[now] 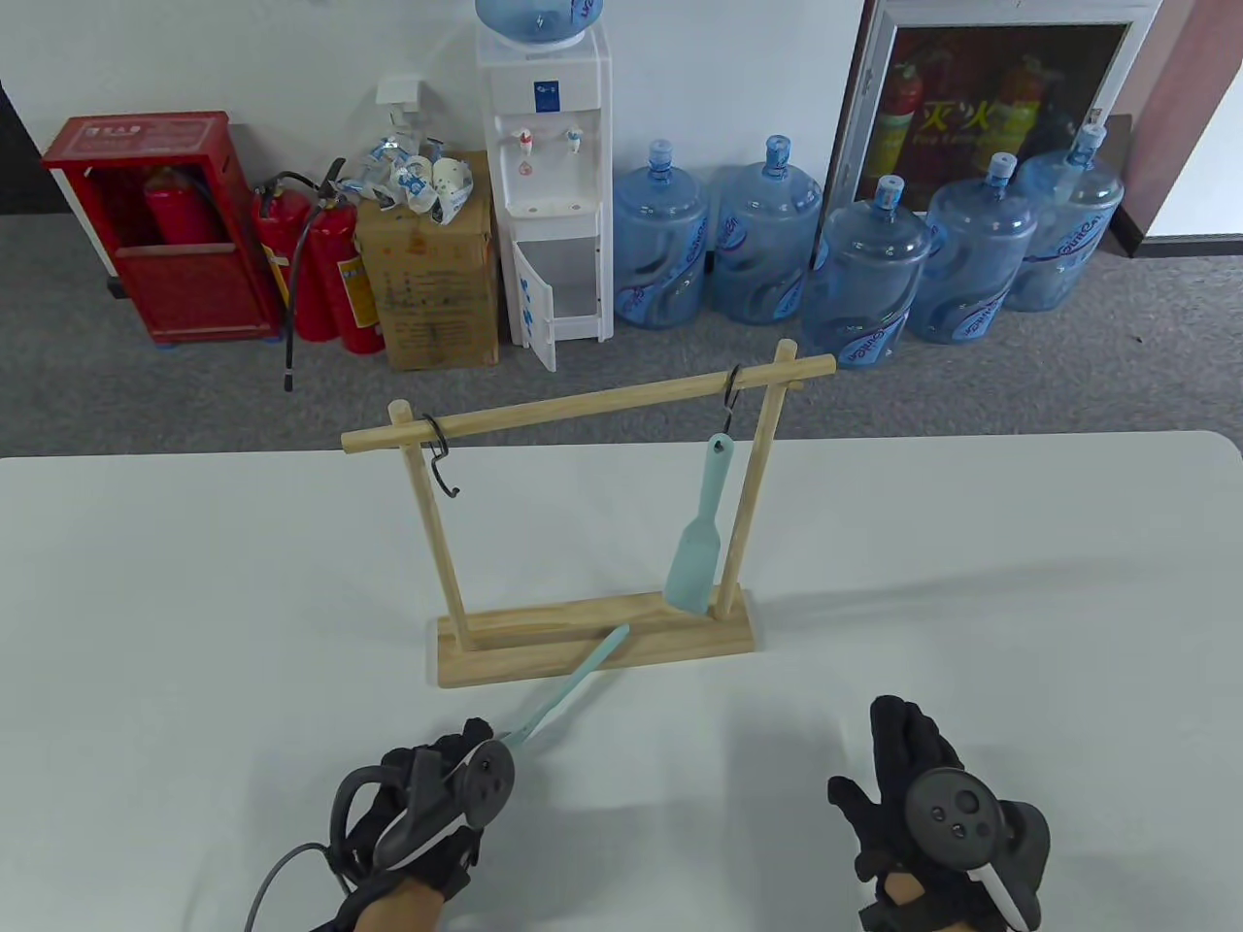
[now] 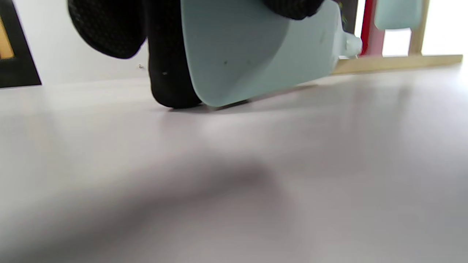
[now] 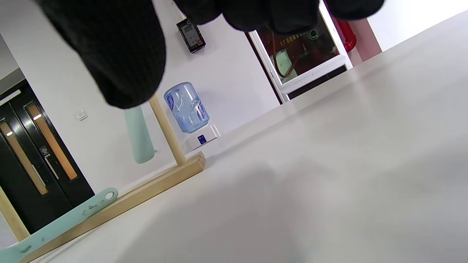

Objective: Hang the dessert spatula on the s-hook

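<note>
A teal dessert spatula (image 1: 568,689) lies slanted between my left hand (image 1: 481,748) and the wooden rack's base (image 1: 524,655). The end of its handle, which has a hole (image 3: 109,195), is over the base. In the left wrist view my fingers (image 2: 168,73) grip its wide blade (image 2: 248,47), whose lower edge is at the table. An empty black S-hook (image 1: 442,466) hangs at the left end of the rack's bar (image 1: 583,403). My right hand (image 1: 903,748) is open and holds nothing, low over the table to the right.
A second teal spatula (image 1: 699,544) hangs from the right S-hook (image 1: 733,388), beside the right post. The white table (image 1: 1020,602) stretches wide around the rack. Water bottles and fire extinguishers stand on the floor behind.
</note>
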{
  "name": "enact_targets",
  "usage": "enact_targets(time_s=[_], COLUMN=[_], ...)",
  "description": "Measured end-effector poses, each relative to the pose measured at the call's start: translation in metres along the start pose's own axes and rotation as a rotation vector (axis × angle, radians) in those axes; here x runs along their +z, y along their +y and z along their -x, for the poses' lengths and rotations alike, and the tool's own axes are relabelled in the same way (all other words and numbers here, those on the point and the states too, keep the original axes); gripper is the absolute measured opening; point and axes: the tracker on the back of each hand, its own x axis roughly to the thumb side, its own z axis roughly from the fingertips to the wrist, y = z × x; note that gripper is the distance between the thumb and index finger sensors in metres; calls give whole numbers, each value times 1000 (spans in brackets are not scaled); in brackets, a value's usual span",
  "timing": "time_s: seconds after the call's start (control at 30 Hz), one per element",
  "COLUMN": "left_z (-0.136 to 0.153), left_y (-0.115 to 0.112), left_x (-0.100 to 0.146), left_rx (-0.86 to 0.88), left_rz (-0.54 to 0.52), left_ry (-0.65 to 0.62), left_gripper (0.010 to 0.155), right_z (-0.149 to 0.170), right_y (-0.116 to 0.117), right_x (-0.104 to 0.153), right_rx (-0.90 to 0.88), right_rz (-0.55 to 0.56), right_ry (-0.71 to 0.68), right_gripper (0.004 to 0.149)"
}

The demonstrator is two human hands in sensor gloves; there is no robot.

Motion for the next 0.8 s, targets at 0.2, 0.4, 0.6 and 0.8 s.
enact_targets(time_s=[0.2,0.4,0.6,0.8], left_z=[31,43,42,54], left_y=[7,28,50,64], left_x=[5,14,27,37], left_rx=[246,630,816,922], left_rz=[-106,-227,-310,-373], left_ry=[55,50,44,26], left_gripper=[53,53,53,53], right_z=[1,1,5,8], right_y=[-2,-3,-5,-5], right_x=[-1,-1,-2,-3], right_rx=[-13,-24,-36,-43], right_rz=[14,11,19,17], right_ry=[-3,3,22,35], right_gripper=[86,85,84,84])
